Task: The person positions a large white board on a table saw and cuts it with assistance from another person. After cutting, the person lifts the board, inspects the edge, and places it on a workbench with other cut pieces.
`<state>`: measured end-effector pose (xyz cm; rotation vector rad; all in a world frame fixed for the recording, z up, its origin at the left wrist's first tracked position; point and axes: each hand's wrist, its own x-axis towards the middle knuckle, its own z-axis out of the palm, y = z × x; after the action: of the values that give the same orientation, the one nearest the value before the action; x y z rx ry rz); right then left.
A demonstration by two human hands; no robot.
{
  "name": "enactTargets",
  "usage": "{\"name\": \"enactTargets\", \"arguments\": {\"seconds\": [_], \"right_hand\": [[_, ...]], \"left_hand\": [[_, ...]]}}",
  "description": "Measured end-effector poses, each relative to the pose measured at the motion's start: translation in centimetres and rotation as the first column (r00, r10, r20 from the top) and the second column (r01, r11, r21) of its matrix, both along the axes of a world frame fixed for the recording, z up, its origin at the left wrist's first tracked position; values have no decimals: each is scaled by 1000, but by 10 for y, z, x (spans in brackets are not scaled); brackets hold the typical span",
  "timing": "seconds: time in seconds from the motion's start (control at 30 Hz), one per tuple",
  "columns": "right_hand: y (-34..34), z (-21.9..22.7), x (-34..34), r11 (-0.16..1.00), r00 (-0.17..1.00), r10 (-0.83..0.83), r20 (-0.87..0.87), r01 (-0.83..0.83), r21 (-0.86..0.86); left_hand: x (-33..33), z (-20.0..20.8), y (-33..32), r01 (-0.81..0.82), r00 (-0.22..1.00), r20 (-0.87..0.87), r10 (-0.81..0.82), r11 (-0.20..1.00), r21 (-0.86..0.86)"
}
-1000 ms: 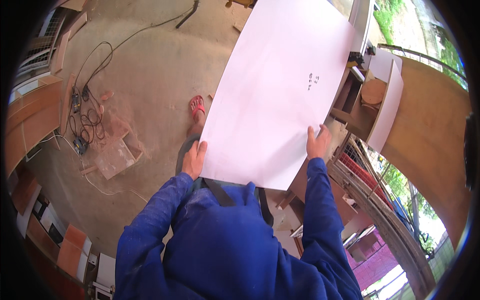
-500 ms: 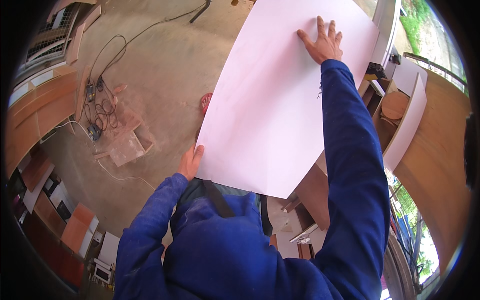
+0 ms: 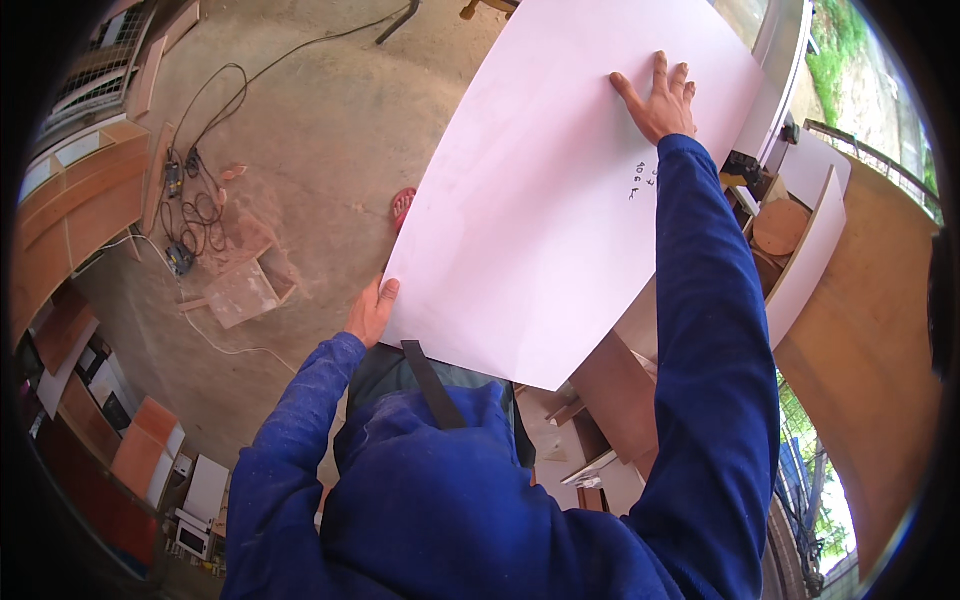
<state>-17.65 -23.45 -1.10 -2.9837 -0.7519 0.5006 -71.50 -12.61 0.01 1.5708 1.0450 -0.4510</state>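
A large white board (image 3: pixel 520 220) lies in front of me and reaches up to my waist at its near edge. My left hand (image 3: pixel 372 308) holds its near left edge, thumb on top and the fingers hidden behind the edge. Toward the far right of the board, my right hand (image 3: pixel 662 105) rests flat on the surface with fingers spread. Dark handwritten marks show on the board just left of my right forearm.
Black cords with a power tool (image 3: pixel 180 258) lie on the concrete floor at left, near a dusty wooden piece (image 3: pixel 240 294). A red sandal (image 3: pixel 402 208) shows beside the board's left edge. Wooden compartments with a round disc (image 3: pixel 780 227) and a brown panel (image 3: pixel 880 300) stand at right.
The board's near end has shifted slightly left together with my left hand. My right hand has moved a little right and nearer, and more of the handwritten marks shows.
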Motion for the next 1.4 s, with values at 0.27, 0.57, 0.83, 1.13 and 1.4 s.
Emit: {"name": "enactTargets", "arguments": {"seconds": [0.27,0.57,0.83,1.13,1.4], "right_hand": [[4,-7,23,1000,1000,8,0,-8,-2],[3,-11,39,1000,1000,10,-10,-10,1],[9,-5,49,999,999,34,-12,-34,-36],[10,-3,57,996,998,53,-21,-54,-77],[9,-8,67,995,998,63,-5,-64,-77]], "left_hand": [[18,-3,8,21,999,-27,-21,999,-25],[31,-8,11,29,999,-29,-27,999,45],[41,-6,12,-3,1000,-19,3,1000,18],[41,-19,9,-21,999,26,19,998,57],[47,-20,11,17,996,-89,-18,1000,-4]]}}
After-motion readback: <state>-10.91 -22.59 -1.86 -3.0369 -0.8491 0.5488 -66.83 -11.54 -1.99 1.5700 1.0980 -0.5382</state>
